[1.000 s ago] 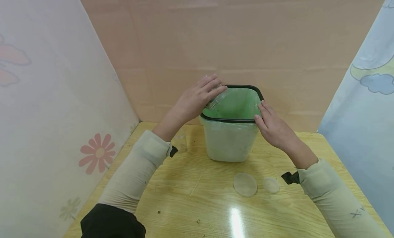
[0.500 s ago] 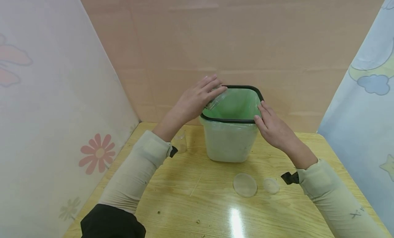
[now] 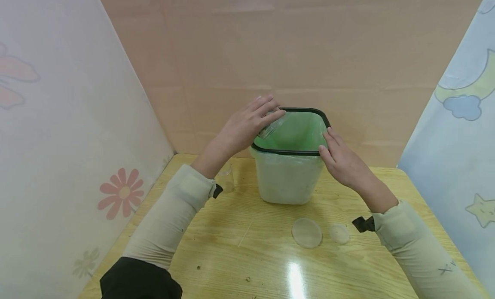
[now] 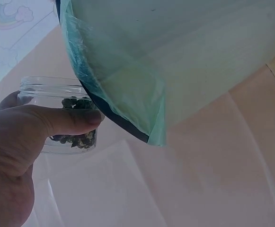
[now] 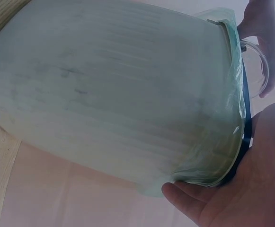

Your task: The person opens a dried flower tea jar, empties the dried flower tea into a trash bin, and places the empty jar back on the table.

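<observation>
In the head view, my left hand (image 3: 247,125) grips a clear jar (image 3: 272,128) tilted at the left side of a bin's black rim (image 3: 286,152). Dark clumps (image 4: 78,104) lie inside the jar in the left wrist view, and my thumb (image 4: 73,120) stretches across its side. The pale bin (image 3: 288,181) stands upright on the table, lined with a green bag (image 3: 295,133). Against the rim's right corner rests my right hand (image 3: 344,163), fingers straight. In the right wrist view its fingertips touch the bag's outer edge.
Beside my left forearm stands a clear cup (image 3: 226,178), partly hidden. Two translucent discs, a larger one (image 3: 307,233) and a smaller one (image 3: 340,233), lie in front of the bin. A thin stick (image 3: 245,233) lies left of them on the wooden table (image 3: 216,256).
Both hands, the jar and the bin keep their places. On the right wall, the printed sheet has shifted left in view, bringing a star into sight.
</observation>
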Demonstrator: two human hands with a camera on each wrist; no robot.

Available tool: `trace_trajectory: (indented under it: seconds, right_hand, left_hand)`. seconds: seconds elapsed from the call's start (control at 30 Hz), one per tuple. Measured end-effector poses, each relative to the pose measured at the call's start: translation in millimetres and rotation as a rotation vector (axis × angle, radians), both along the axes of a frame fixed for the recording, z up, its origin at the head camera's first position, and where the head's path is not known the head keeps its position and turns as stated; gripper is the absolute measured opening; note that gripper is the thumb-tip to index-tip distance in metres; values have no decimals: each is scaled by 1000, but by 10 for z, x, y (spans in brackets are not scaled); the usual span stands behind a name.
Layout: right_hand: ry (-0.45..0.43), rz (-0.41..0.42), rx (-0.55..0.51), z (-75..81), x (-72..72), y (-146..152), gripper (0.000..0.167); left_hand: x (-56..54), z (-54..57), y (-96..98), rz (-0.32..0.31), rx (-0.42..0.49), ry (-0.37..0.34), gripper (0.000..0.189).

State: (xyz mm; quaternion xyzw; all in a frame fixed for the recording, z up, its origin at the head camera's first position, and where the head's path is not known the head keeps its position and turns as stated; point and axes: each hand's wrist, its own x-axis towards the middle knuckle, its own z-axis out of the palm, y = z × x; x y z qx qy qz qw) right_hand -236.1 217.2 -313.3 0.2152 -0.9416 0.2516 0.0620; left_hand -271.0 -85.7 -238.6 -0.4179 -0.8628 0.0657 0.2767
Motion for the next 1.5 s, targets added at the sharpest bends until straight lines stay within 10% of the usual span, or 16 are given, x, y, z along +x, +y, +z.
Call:
trace_trajectory:
  seconds: [1.5]
  right_hand:
    - [-33, -2, 18, 29, -6, -17, 72]
  left_hand:
    - [-24, -2, -5, -2, -61, 70, 69]
